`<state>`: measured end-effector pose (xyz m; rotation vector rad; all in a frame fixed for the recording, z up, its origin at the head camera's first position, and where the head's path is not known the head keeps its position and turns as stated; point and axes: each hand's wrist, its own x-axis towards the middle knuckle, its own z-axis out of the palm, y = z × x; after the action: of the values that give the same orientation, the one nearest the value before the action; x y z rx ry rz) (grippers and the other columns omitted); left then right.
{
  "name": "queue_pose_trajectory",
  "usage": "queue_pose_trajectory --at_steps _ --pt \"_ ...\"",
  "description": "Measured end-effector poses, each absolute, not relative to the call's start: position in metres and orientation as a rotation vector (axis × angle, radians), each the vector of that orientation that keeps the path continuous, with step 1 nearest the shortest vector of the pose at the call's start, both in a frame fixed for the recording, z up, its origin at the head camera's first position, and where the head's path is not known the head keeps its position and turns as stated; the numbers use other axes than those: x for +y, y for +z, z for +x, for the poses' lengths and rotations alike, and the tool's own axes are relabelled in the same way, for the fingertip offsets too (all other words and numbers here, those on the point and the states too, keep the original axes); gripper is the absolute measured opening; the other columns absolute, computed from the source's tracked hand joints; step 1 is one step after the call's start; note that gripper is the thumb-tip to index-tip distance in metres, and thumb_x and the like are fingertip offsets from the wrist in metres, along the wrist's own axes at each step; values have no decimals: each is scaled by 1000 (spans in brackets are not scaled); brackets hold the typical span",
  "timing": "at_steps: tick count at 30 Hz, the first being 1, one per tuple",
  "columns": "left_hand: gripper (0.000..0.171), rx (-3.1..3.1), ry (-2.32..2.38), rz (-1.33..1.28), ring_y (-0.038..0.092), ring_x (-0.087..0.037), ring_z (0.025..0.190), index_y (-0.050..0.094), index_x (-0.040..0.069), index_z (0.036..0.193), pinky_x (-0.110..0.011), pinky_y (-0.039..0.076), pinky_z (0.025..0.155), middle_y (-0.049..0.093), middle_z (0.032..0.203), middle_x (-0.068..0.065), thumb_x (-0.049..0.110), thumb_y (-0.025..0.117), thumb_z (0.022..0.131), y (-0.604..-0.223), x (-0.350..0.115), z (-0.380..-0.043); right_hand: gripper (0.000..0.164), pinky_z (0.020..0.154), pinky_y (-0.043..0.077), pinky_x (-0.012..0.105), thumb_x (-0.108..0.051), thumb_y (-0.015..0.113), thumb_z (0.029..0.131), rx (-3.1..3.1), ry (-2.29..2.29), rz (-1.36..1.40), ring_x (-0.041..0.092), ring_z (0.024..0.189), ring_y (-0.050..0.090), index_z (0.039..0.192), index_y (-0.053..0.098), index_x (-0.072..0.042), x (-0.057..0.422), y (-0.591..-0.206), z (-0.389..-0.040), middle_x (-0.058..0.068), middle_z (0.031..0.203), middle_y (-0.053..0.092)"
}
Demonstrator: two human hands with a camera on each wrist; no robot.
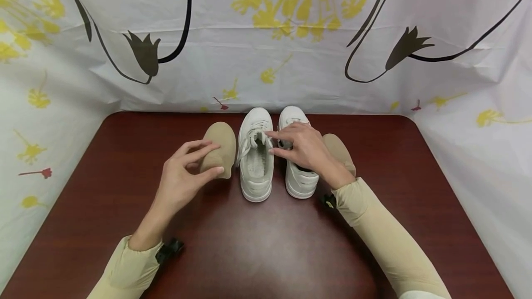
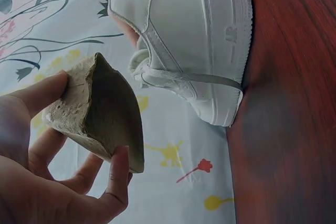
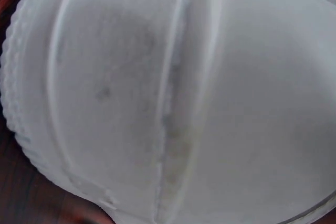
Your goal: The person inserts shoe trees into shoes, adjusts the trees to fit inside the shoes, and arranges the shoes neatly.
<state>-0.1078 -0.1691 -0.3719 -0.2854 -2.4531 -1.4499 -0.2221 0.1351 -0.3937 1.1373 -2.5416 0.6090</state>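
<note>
We see a dark red-brown tabletop point(image 1: 257, 248) with a floral cloth point(image 1: 216, 68) hanging behind it. Two white trainers stand upright near its far edge: the left shoe point(image 1: 256, 176) with its opening facing up, the right shoe point(image 1: 301, 183) partly covered by an arm. Our right hand point(image 1: 303, 144) reaches over the right shoe, thumb and forefinger parted at the left shoe's opening; we cannot tell whether they pinch its edge. Our left hand point(image 1: 180, 170), half open and curved, pinches the first beige insert point(image 1: 222, 144) between thumb and fingers, just beside the left shoe. The second beige insert point(image 1: 337, 149) lies right of the right shoe, partly hidden.

We judge the held insert light, its hollow shell soft and likely to dent if squeezed, its matte skin not slippery, hardly fragile. We would best grip it lightly across the open end, leaving the rounded end free.
</note>
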Motion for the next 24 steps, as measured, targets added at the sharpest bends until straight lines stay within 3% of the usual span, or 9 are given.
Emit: queue_pose_trajectory --at_steps 24 --pt "45 -2491 -1406 -299 58 -10 109 75 25 119 -22 50 78 64 125 8 23 88 76 -362 -153 -90 40 108 38 45 -40 71 90 -2535 641 1141 18 104 64 127 71 -25 135 -395 -223 -3 103 75"
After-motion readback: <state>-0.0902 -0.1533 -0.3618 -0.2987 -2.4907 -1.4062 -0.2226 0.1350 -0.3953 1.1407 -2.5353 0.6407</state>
